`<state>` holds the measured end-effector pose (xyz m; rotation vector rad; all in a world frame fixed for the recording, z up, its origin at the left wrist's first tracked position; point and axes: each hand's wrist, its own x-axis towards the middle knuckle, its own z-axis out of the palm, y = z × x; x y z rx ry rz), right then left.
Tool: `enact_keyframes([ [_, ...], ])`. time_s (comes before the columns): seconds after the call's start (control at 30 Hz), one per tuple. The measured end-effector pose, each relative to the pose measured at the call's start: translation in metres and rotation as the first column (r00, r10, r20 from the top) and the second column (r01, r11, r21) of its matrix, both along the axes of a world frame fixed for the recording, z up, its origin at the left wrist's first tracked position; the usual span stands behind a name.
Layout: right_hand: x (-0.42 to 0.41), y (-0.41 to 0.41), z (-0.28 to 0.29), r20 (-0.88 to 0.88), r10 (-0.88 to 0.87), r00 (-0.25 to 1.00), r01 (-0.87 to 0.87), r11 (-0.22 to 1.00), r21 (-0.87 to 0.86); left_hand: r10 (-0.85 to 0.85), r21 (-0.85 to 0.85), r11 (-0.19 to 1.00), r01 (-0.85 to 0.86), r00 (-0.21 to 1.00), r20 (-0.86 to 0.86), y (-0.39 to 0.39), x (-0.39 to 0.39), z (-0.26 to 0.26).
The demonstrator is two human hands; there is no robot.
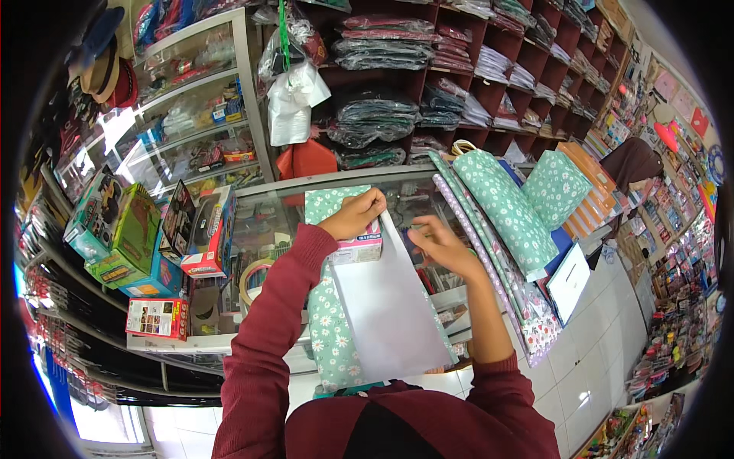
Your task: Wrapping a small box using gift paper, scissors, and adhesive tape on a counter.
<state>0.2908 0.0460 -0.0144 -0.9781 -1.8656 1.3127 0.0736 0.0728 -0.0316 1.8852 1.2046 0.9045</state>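
A sheet of green wrapping paper with white daisies [330,338] lies over the glass counter, its plain whitish inner side turned up along the middle and right. On it rests a small pink and white box [358,250], partly hidden by my left hand [358,215]. That hand is on the box and pinches a folded edge of the paper at its far side. My right hand [438,244] is raised just right of the paper, fingers bent; a small piece of something may be at its fingertips, too unclear to tell. A roll of tape [252,281] sits left of the paper, partly behind my left sleeve.
Toy boxes [209,232] stand on the counter's left part, with a red box [156,317] near its front edge. Rolls of patterned wrapping paper [499,206] and a daisy-wrapped parcel [556,186] lie at the right. Shelves of plastic-bagged clothes [381,43] rise behind the glass counter [275,201].
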Motion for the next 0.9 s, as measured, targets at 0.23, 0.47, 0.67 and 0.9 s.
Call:
enact_keyframes([
  [0.23, -0.059, 0.022, 0.01, 0.263, -0.034, 0.964, -0.051, 0.95, 0.31, -0.018, -0.076, 0.997, 0.027, 0.994, 0.112, 0.007, -0.012, -0.009],
  [0.47, -0.064, 0.045, -0.009, 0.253, -0.066, 0.965, -0.041, 0.918, 0.396, -0.003, 0.143, 0.99, -0.001, 1.0, 0.026, 0.001, -0.022, -0.007],
  [0.67, -0.064, 0.039, -0.006, 0.234, -0.036, 0.972, -0.063, 0.914, 0.401, 0.019, 0.284, 0.956, -0.076, 0.98, 0.198, 0.001, -0.019, 0.005],
  [0.9, -0.057, 0.038, -0.007, 0.152, -0.03, 0.988, -0.027, 0.933, 0.36, 0.066, 0.192, 0.977, -0.092, 0.988, 0.137, -0.017, -0.043, 0.01],
])
